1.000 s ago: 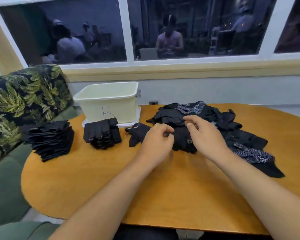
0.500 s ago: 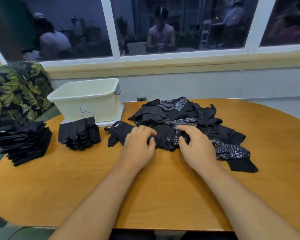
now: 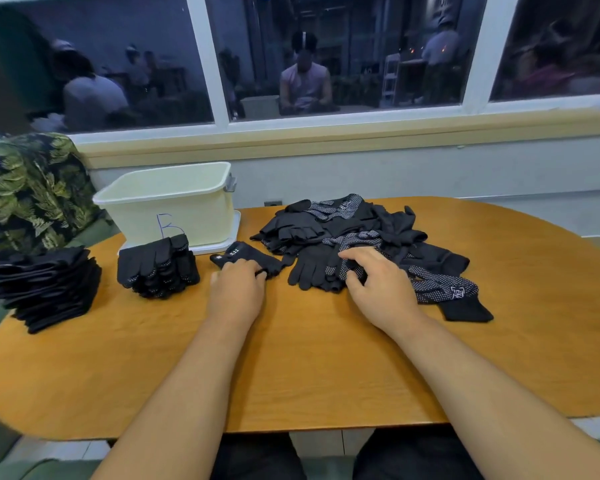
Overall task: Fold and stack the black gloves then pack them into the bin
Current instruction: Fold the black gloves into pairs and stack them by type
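We're looking down on the wooden table; its near edge cuts off our lap and its right end runs out of frame. The biggest heap is the loose pile of black gloves, right of centre toward the far edge. It's so tangled that we can't count what's in it. Some gloves show plain black knit, others white grip dots and a white logo near the cuff.

There's one cream bin at the far left of the table, with a hand-drawn "B" on its front wall. From here its floor is hidden, so we can't tell what it holds.

We count two folded stacks. The tall stack sits at the table's left edge, and the frame clips its left side. The shorter stack is just in front of the bin, touching its front wall, dotted palms peeking out at the folds.

One single glove lies flat between the short stack and the pile, white lettering on its cuff. Our left hand is on its near edge, fingers curled over the fabric. Our right hand is at the near side of the pile, fingers and thumb bent around a dotted glove. How much cloth it has gathered is hidden under the knuckles.
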The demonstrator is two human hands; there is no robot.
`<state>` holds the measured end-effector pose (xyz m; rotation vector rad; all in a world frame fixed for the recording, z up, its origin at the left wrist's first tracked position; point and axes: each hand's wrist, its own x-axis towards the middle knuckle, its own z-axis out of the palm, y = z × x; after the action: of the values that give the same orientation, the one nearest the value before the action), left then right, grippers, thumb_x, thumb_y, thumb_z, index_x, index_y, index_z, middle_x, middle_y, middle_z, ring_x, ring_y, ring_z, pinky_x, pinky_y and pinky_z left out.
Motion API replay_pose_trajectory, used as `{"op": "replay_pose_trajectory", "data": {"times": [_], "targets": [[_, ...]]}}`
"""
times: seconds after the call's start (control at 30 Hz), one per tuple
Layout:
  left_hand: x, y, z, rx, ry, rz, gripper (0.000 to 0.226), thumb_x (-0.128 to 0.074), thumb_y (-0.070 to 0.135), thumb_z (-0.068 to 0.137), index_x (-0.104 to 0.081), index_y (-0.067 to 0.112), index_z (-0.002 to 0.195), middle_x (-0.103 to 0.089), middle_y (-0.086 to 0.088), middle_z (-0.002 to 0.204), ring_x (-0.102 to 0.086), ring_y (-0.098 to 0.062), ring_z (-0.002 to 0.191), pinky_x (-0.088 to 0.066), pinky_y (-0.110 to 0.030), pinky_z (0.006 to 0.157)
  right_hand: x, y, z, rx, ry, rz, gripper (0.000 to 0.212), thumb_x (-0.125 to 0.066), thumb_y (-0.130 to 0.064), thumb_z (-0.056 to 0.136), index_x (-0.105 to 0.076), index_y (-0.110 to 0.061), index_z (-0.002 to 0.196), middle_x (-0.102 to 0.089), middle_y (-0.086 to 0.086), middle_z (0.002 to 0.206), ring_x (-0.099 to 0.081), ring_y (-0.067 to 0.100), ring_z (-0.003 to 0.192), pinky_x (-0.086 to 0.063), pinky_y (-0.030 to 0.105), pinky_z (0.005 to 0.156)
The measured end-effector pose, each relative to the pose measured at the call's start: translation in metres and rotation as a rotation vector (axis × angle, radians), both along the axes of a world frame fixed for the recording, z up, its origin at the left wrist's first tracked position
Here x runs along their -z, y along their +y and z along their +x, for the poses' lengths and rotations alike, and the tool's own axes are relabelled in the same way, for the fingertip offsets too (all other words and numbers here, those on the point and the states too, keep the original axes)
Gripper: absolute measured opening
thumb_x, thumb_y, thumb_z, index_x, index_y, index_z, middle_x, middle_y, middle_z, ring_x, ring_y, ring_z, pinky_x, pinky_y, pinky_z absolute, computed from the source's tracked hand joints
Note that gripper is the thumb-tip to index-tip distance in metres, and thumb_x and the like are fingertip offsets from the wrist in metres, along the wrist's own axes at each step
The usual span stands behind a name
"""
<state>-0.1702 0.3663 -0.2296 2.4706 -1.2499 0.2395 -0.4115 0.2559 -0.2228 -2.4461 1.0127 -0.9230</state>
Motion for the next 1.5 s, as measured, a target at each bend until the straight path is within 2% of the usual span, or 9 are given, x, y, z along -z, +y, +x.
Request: {"op": "replay_pose_trajectory", "data": {"times": [0.13, 0.23, 0.4, 0.6, 0.67, 0.8, 0.93, 1.27, 1.5], "targets": [[-0.006, 0.017, -0.015, 0.18, 0.198, -0.163, 0.021, -0.054, 0.035, 0.109, -0.069, 0.025, 0.12, -0.071, 0.01, 0.109, -0.064, -0.014, 0.102, -0.052, -0.035, 0.089, 0.0, 0.003, 0.0, -0.112, -0.045, 0.012, 0.032, -0.063, -0.034, 0.102, -0.063, -0.045, 0.132, -0.059, -0.027, 0.139, -0.064, 0.004, 0.069, -0.055, 0.033, 0.081], [-0.015, 0.038, -0.032, 0.292, 0.351, -0.288, 0.011, -0.052, 0.036, 0.11, -0.062, 0.033, 0.107, -0.068, 0.013, 0.09, -0.062, -0.005, 0.08, -0.045, -0.029, 0.065, -0.001, 0.008, 0.002, -0.28, -0.164, 0.137, 0.043, -0.077, -0.029, 0.095, -0.065, -0.043, 0.135, -0.065, -0.024, 0.126, -0.071, 0.004, 0.089, -0.058, 0.033, 0.078], [-0.017, 0.064, -0.047, 0.473, 0.594, -0.517, 0.015, -0.059, 0.026, 0.109, -0.066, 0.026, 0.097, -0.071, 0.004, 0.088, -0.067, -0.017, 0.086, -0.053, -0.041, 0.076, -0.003, 0.028, 0.016, -0.434, -0.164, 0.18, 0.081, -0.089, -0.037, 0.085, -0.048, -0.042, 0.155, -0.053, -0.026, 0.151, -0.051, -0.001, 0.141, -0.046, 0.024, 0.111], [-0.025, 0.063, -0.042, 0.433, 0.895, -0.751, 0.017, -0.059, 0.02, 0.109, -0.074, 0.017, 0.103, -0.075, -0.006, 0.094, -0.072, -0.026, 0.091, -0.057, -0.045, 0.078, -0.005, 0.043, 0.038, -0.54, -0.385, 0.51, 0.013, -0.07, -0.023, 0.105, -0.075, -0.013, 0.112, -0.08, 0.002, 0.097, -0.071, 0.008, 0.095, -0.061, 0.047, 0.09], [-0.027, 0.061, -0.039, 0.293, 0.997, -0.814, 0.024, -0.054, 0.03, 0.111, -0.077, 0.023, 0.107, -0.077, -0.004, 0.101, -0.071, -0.025, 0.092, -0.056, -0.045, 0.079, -0.011, 0.049, 0.046, -0.527, -0.513, 0.628, 0.01, -0.064, -0.012, 0.107, -0.074, -0.01, 0.104, -0.079, -0.008, 0.082, -0.071, 0.002, 0.083, -0.06, 0.029, 0.077], [-0.023, 0.053, -0.027, 0.112, 1.269, -0.824, 0.041, -0.044, 0.053, 0.111, -0.072, 0.025, 0.119, -0.079, -0.002, 0.118, -0.076, -0.031, 0.104, -0.061, -0.058, 0.088, -0.005, 0.048, 0.065, -0.396, -0.611, 0.866, 0.017, -0.062, -0.017, 0.109, -0.076, -0.011, 0.116, -0.082, 0.001, 0.101, -0.079, 0.02, 0.097, -0.062, 0.036, 0.087], [-0.016, 0.053, -0.025, -0.033, 1.01, -0.71, 0.025, -0.048, 0.049, 0.11, -0.064, 0.032, 0.118, -0.075, 0.012, 0.116, -0.076, -0.016, 0.099, -0.063, -0.051, 0.088, 0.007, 0.042, 0.064, -0.177, -0.307, 0.566, 0.028, -0.067, -0.031, 0.104, -0.068, -0.024, 0.131, -0.076, -0.01, 0.097, -0.068, 0.008, 0.066, -0.056, 0.027, 0.066], [-0.008, 0.053, -0.047, 0.378, -0.038, -0.54, 0.027, -0.058, -0.001, 0.095, -0.069, 0.022, 0.106, -0.065, 0.013, 0.106, -0.055, -0.011, 0.107, -0.044, -0.029, 0.093, 0.016, 0.039, 0.038, -0.242, -0.096, 0.19, 0.021, -0.075, -0.034, 0.095, -0.077, -0.033, 0.116, -0.066, -0.019, 0.113, -0.061, 0.003, 0.105, -0.049, 0.025, 0.094], [0.003, 0.05, -0.048, 0.376, 0.294, -0.099, 0.04, -0.051, 0.032, 0.109, -0.05, 0.03, 0.149, -0.055, 0.01, 0.144, -0.048, -0.007, 0.137, -0.045, -0.03, 0.111, 0.018, 0.044, 0.041, -0.18, 0.192, 0.048, 0.047, -0.061, -0.06, 0.098, -0.064, -0.037, 0.138, -0.064, -0.02, 0.135, -0.046, 0.01, 0.131, -0.041, 0.038, 0.109]]}}
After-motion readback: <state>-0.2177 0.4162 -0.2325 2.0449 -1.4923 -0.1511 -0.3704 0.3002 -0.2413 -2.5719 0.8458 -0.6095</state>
